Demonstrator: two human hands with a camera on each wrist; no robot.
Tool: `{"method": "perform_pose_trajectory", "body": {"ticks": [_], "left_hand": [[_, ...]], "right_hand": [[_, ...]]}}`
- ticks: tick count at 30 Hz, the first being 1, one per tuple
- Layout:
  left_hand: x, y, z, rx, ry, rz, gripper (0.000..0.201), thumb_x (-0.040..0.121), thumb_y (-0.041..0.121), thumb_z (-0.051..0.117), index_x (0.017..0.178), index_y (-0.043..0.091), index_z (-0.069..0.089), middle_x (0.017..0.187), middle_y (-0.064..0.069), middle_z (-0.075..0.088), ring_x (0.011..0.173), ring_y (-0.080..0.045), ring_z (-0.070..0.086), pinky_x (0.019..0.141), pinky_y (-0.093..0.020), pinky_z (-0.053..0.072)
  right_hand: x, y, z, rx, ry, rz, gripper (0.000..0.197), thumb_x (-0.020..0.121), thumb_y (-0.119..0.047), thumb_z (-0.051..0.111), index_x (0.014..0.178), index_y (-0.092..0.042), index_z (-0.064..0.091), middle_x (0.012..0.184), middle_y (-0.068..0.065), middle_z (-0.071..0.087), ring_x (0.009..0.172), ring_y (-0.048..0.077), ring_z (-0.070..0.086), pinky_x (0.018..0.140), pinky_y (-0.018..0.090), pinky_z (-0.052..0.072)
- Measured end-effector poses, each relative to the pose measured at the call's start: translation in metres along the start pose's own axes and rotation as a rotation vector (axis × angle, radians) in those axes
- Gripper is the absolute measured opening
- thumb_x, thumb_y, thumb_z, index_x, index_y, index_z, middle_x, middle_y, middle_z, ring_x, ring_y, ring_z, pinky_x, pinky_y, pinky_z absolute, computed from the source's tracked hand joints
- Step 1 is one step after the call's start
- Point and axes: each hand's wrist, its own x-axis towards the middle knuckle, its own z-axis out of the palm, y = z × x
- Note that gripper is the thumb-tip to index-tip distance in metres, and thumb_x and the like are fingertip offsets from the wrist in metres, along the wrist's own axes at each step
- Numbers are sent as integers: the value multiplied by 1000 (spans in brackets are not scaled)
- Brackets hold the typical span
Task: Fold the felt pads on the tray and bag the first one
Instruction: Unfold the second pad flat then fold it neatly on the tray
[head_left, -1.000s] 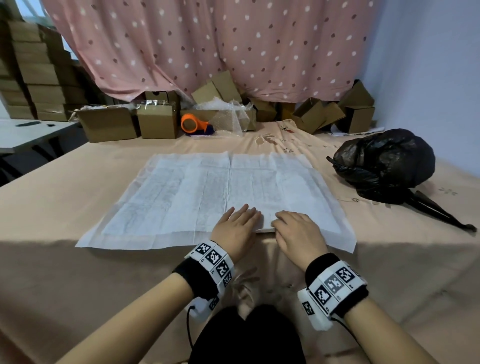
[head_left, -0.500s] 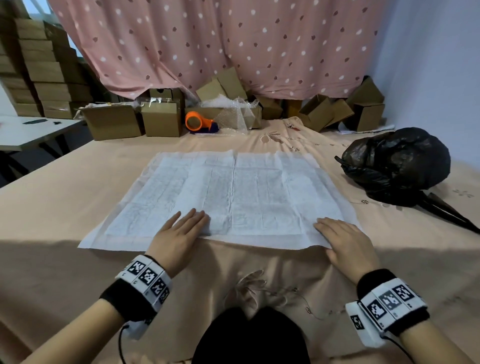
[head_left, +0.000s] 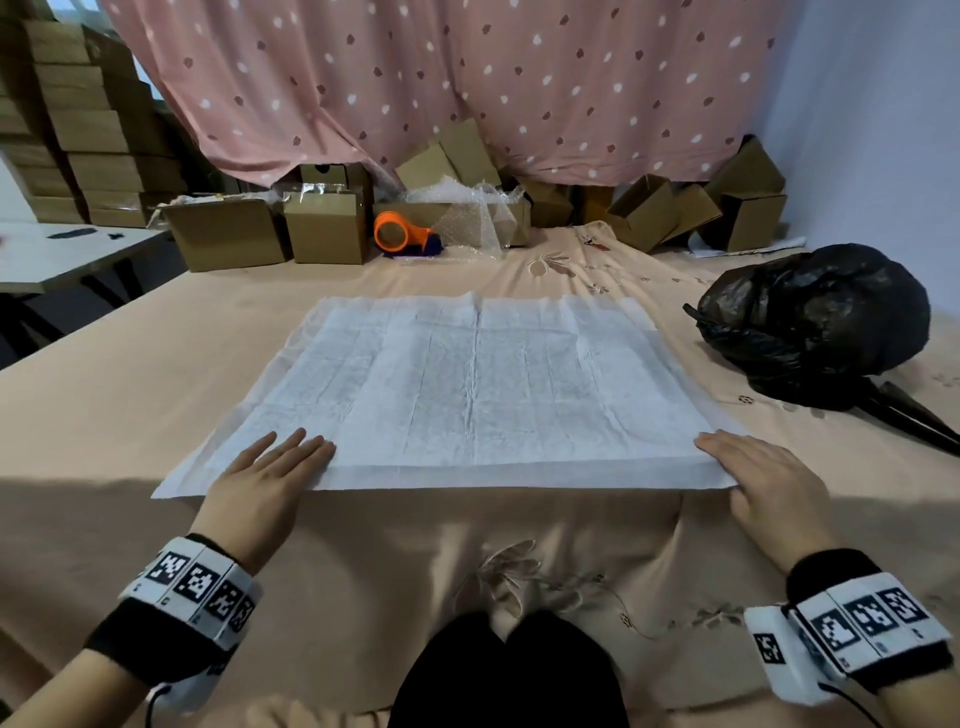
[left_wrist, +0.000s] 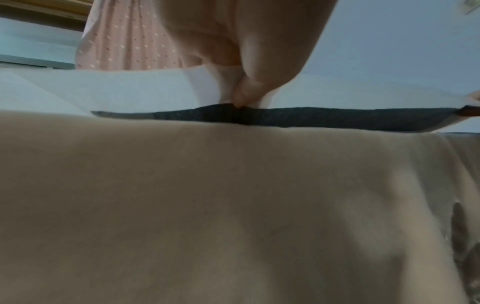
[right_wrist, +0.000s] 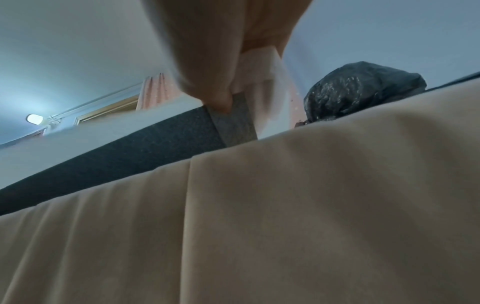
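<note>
A large white felt pad (head_left: 478, 389) lies spread flat on the peach tablecloth (head_left: 130, 374). My left hand (head_left: 288, 460) is at its near edge toward the left corner, fingers straight on top. In the left wrist view the thumb (left_wrist: 249, 90) is under the pad's edge (left_wrist: 130, 92), pinching it slightly off the cloth. My right hand (head_left: 737, 460) holds the near right corner the same way. In the right wrist view its thumb (right_wrist: 217, 92) is beneath the raised pad (right_wrist: 270, 98).
A full black plastic bag (head_left: 815, 322) sits on the table to the right of the pad. Cardboard boxes (head_left: 322, 228), bubble wrap and an orange tape dispenser (head_left: 395, 234) line the far edge under a pink dotted curtain. A white side table (head_left: 62, 254) stands at the left.
Both hands slid apart along the pad's near edge, from the middle out toward the left and right corners. The near edge now sits slightly lifted on the thumbs.
</note>
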Motion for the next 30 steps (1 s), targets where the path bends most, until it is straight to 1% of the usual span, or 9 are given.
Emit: {"method": "perform_pose_trajectory", "body": {"ticks": [3,8,13,15,19,23,26,28,30], "left_hand": [[-12,-1,-6,-25,29,7,46,86,10,33,111,6,71,112,-8,72,107,-31,67,112,-21,17],[-31,6,-16,-110,92,41,61,103,23,12,114,7,69,115,-7,70,111,-29,64,113,-22,18],[-45,0,-12,-111,128,-20,51,85,0,28,107,8,73,110,-7,73,106,-31,67,113,-16,15],[-46,-12,-12,-98,114,-42,50,79,3,30,97,10,76,102,-7,75,103,-33,68,111,-20,23],[-33,-46,-33,-114,77,-144,43,78,21,36,86,14,77,92,-8,76,94,-35,70,84,-42,41],[6,-78,-54,-128,72,-224,41,73,27,38,85,11,74,77,-11,71,71,-37,66,65,-44,48],[46,-95,-53,-256,78,-349,28,73,25,49,82,15,73,76,-19,71,72,-41,65,67,-46,49],[73,-100,-46,-404,59,-450,13,78,28,59,83,25,70,80,-22,69,78,-40,64,71,-42,47],[97,-105,-35,-453,-62,-558,11,81,19,66,86,9,66,86,-25,66,81,-36,60,72,-37,41]], "right_hand": [[-8,1,-9,-9,13,1,60,60,-1,24,96,2,72,97,15,73,101,17,50,105,5,18],[-25,4,-21,2,-40,-16,61,61,-2,22,97,5,71,100,18,72,103,20,50,109,9,16],[-32,6,-27,54,-53,3,56,62,-5,26,94,6,72,98,19,72,102,19,51,107,6,18],[-28,7,-33,78,-55,23,52,65,-9,29,94,3,72,96,18,72,98,18,51,103,2,19],[-7,20,-50,89,-50,114,39,71,-13,41,95,-15,72,96,6,72,90,11,52,85,-3,27],[35,40,-50,182,-70,205,30,79,3,63,96,-21,71,98,0,70,88,-26,50,80,1,33],[70,40,-48,279,-102,239,20,85,-2,60,87,-21,66,89,3,69,78,-9,55,71,-1,35],[89,41,-41,347,-168,272,30,86,-3,60,74,-31,62,75,-6,67,71,0,54,65,-2,35],[103,45,-29,395,-223,288,43,85,-4,61,60,-38,59,59,-15,63,62,-6,53,59,1,36]]}}
